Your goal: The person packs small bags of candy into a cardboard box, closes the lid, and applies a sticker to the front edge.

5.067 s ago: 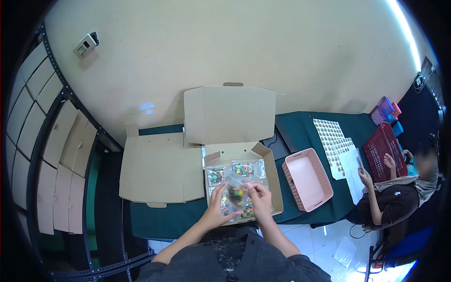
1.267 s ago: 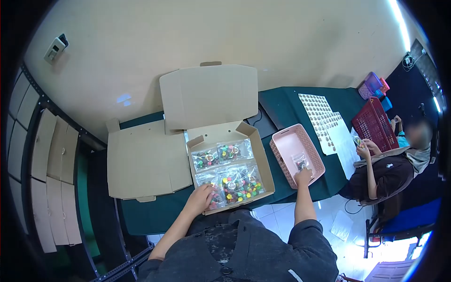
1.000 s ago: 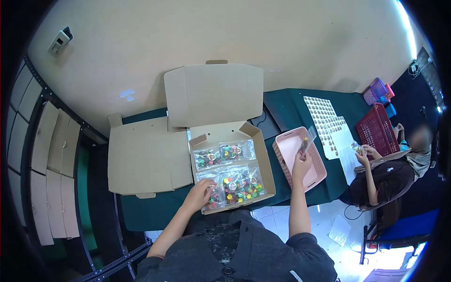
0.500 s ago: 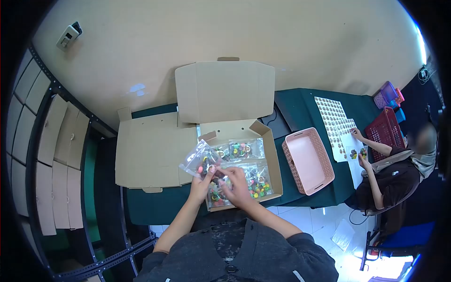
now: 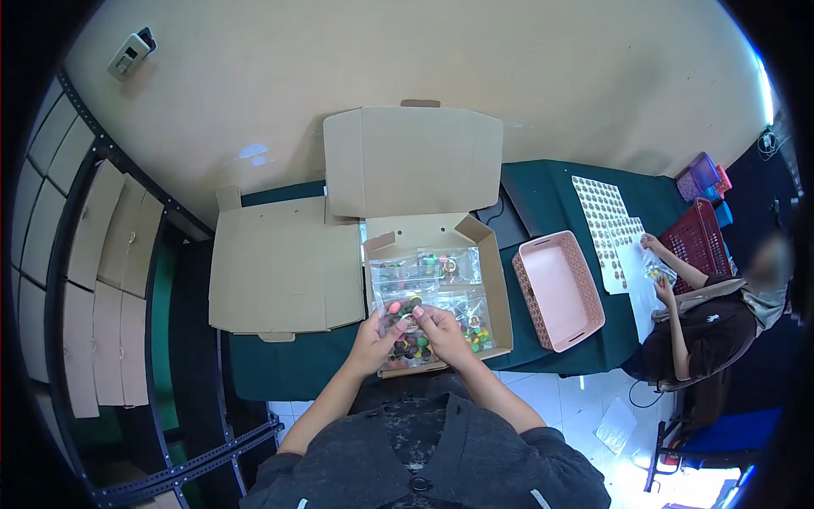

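Between my two hands a clear plastic bag point(image 5: 404, 297) with colourful round pieces is held upright above an open cardboard box point(image 5: 496, 293). My left hand point(image 5: 371, 346) pinches its lower left side. My right hand point(image 5: 443, 332) pinches the lower right side, thumbs close together over the pieces. More clear bags of coloured pieces point(image 5: 475, 327) lie in the box under and beside the held one. The box lid point(image 5: 414, 161) stands raised against the wall.
Flattened cardboard point(image 5: 284, 267) lies left of the box. To the right are a pink basket point(image 5: 560, 293), sticker sheets point(image 5: 600, 220) and a red basket point(image 5: 697, 242). A seated person point(image 5: 708, 327) at the far right holds a small clear bag point(image 5: 657, 271). Shelving stands left.
The bag has gone from tilted left to upright, and my right hand now grips it too. The co-worker's hands now hold a clear bag around coloured pieces. The view has shifted slightly.
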`<state>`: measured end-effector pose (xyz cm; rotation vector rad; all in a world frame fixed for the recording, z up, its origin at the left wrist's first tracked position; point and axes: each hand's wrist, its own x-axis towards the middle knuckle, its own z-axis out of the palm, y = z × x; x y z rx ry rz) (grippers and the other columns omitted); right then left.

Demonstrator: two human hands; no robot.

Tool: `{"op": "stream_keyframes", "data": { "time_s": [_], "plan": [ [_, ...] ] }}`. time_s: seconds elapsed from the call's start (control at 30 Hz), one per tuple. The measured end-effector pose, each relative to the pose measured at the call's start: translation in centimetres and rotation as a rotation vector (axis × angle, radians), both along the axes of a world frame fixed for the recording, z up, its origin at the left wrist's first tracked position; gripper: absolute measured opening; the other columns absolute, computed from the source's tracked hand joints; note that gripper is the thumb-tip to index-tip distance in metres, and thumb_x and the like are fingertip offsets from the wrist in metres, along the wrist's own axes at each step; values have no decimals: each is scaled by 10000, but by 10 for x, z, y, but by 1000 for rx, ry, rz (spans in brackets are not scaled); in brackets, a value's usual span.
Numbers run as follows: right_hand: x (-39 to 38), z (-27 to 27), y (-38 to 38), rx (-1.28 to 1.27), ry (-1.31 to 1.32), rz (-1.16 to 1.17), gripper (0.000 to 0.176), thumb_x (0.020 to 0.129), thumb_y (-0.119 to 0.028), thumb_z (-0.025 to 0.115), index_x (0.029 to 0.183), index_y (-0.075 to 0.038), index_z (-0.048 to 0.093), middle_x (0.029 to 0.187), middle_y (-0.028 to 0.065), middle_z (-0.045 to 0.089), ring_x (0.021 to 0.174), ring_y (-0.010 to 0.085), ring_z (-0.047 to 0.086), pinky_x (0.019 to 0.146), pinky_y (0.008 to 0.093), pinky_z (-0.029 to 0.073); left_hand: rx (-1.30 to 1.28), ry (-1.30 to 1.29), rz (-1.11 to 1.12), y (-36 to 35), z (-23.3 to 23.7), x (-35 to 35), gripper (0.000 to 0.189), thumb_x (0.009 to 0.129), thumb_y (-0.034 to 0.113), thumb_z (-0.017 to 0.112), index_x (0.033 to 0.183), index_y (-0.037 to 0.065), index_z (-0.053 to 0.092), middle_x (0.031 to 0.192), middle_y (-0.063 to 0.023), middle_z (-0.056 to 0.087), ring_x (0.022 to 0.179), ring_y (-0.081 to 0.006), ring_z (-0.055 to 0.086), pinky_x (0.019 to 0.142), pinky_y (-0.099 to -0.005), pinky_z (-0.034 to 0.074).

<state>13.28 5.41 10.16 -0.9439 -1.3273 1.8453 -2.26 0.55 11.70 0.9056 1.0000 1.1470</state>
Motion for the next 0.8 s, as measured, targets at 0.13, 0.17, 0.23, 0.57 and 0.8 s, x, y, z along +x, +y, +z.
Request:
{"op": "stream_keyframes", "data": {
  "time_s": [0.13,0.17,0.23,0.57,0.8],
  "plan": [
    [-3,5,-3,-69,82,-5,360,931,-263,484,1101,48,549,976,67,615,861,80,539,788,251,438,58,-10,81,1,-8,2,408,919,226,503,1260,39,381,1100,-76,520,914,-115,525,778,-260,447],
    [-4,3,-3,-40,68,-13,372,930,-269,486,1112,52,539,985,69,612,868,81,538,785,249,441,51,-11,112,1,-9,1,410,923,232,493,1263,38,371,1101,-75,515,909,-114,515,772,-258,441],
    [-9,6,-6,-17,51,-8,368,930,-268,485,1108,49,544,982,67,613,872,82,538,782,247,443,76,15,126,0,-5,4,415,927,248,484,1260,31,365,1088,-72,513,869,-108,510,747,-245,436],
    [-1,9,-7,-51,28,48,324,905,-256,529,1043,29,602,944,52,633,894,85,546,775,247,444,87,31,125,-3,-27,-1,491,937,386,420,1243,8,353,986,-52,503,744,-76,475,676,-224,420],
    [-8,24,-18,141,-152,-67,300,857,-233,594,1004,28,618,864,71,652,807,87,570,725,254,459,209,-23,19,-6,-13,0,514,928,320,469,1298,40,248,1021,-60,496,827,-90,500,710,-228,430]
  ]
}}
